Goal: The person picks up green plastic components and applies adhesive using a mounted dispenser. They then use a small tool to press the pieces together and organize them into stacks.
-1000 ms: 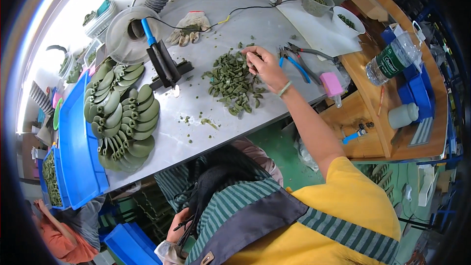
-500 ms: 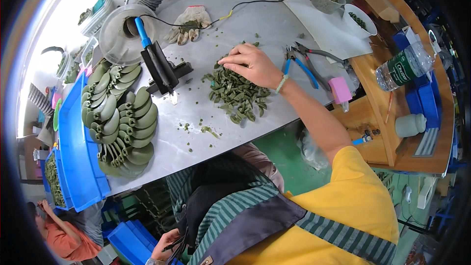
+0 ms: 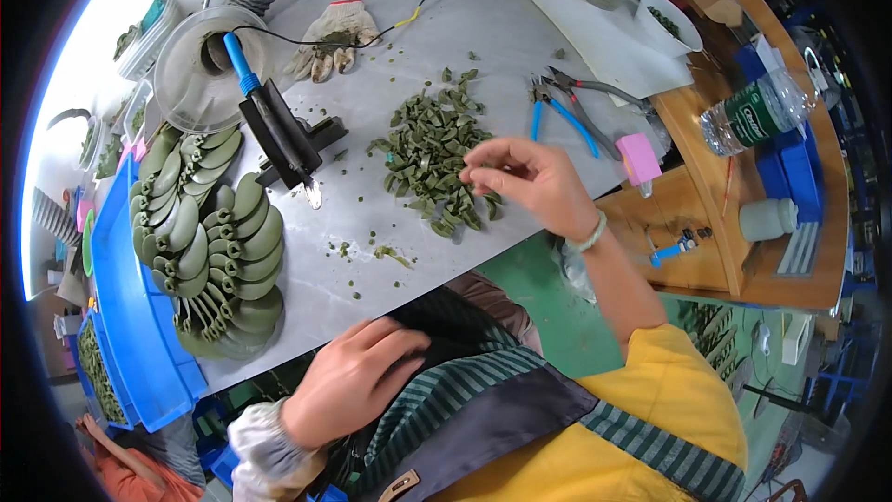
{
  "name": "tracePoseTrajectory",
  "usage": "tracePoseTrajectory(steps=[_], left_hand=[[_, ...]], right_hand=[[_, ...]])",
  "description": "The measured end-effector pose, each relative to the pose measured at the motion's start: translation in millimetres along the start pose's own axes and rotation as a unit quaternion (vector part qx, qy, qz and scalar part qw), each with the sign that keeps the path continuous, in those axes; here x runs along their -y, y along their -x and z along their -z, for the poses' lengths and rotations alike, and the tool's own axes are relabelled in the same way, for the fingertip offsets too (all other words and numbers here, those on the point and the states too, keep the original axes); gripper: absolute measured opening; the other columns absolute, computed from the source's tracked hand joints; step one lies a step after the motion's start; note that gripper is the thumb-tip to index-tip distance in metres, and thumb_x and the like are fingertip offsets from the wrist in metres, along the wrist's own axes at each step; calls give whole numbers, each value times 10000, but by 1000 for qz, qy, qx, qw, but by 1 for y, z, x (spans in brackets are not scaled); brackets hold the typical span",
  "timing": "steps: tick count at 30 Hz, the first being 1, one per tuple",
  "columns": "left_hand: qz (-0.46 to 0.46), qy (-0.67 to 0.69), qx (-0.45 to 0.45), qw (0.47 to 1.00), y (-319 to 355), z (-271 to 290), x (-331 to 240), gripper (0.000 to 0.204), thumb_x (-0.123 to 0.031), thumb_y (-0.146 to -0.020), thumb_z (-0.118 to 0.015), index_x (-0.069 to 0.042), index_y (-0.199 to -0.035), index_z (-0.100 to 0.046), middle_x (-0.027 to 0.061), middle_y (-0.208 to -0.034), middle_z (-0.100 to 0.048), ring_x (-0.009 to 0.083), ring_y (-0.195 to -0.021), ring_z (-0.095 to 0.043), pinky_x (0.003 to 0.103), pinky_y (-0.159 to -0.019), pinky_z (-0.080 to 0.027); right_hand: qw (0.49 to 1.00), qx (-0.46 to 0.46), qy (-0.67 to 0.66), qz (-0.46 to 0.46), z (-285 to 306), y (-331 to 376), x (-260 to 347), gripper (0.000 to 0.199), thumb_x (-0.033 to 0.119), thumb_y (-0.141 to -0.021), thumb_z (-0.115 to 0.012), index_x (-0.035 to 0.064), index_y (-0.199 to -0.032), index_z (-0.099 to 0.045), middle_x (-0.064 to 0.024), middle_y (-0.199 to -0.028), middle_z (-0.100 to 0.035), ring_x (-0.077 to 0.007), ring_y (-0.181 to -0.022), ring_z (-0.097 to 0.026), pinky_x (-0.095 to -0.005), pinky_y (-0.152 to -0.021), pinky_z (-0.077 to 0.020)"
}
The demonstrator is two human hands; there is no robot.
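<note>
My right hand [image 3: 536,184] hovers at the right edge of a pile of small dark green pieces [image 3: 432,144] on the grey table. Its thumb and fingertips are drawn into a pinch; whatever may be in it is too small to make out. Over my lap, in front of the table's near edge, my left hand [image 3: 358,374] is slightly blurred, fingers spread and nothing visible in them. Rows of overlapping green paddle-shaped pieces [image 3: 255,260] lie at the table's left. Between them and the pile stands a black holder [image 3: 286,135] with a blue-handled corded tool [image 3: 240,63].
Two pairs of pliers [image 3: 578,121] and a pink block [image 3: 638,160] lie right of the pile. A work glove [image 3: 334,33] and a round clear tub [image 3: 181,98] sit farther back. Blue trays [image 3: 139,297] line the left edge; bowls [image 3: 664,23] and a plastic bottle [image 3: 757,116] stand right.
My right hand has drawn back from the pile's far side toward its near right edge. My left hand has risen from low by my lap toward the table edge. The view has shifted slightly.
</note>
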State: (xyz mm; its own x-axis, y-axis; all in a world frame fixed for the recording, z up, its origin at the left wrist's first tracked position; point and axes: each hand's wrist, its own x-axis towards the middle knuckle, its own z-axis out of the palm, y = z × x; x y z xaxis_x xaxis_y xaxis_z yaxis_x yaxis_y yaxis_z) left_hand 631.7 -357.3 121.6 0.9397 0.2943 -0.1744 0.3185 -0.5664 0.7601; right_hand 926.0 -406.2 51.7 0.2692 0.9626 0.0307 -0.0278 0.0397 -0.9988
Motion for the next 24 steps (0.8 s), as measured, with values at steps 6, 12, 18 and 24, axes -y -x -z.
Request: tracePoseTrajectory(steps=[6, 12, 18, 24], left_hand=[[-64, -36, -97, 993, -47, -40, 42, 263, -93, -894, -650, -38, -1150, -620, 151, -1000, -609, 353, -952, -602, 411, -842, -500], [-56, 41, -101, 992, -30, -26, 52, 256, -40, -893, -643, -21, -1148, -625, 139, -994, -611, 314, -932, -633, 380, -825, -510], [6, 61, -100, 993, 31, 8, 64, 184, 30, -873, -640, 11, -1054, -663, 131, -949, -638, 268, -862, -671, 338, -771, -528], [65, -9, -211, 975, 93, 22, 91, 185, -49, -868, -668, -30, -1049, -637, 136, -901, -608, 348, -859, -591, 415, -754, -492]], right_hand=[[990, -5, 125, 63, -14, 45, -3, 180, 54, -913, -685, -12, -1079, -706, -52, -923, -726, -90, -807, -656, -227, -719, -524], [982, -102, 155, 34, 1, 43, -17, 212, 89, -896, -704, 10, -1093, -708, -85, -1017, -721, -157, -842, -690, -263, -741, -535], [891, -62, 434, 117, 0, 26, -12, 205, 159, -879, -715, 4, -1008, -677, -99, -931, -671, -225, -781, -668, -337, -734, -530], [880, -92, 464, 27, -37, 32, -23, 217, 103, -887, -697, 40, -1091, -662, -102, -893, -612, -219, -702, -613, -335, -652, -497]])
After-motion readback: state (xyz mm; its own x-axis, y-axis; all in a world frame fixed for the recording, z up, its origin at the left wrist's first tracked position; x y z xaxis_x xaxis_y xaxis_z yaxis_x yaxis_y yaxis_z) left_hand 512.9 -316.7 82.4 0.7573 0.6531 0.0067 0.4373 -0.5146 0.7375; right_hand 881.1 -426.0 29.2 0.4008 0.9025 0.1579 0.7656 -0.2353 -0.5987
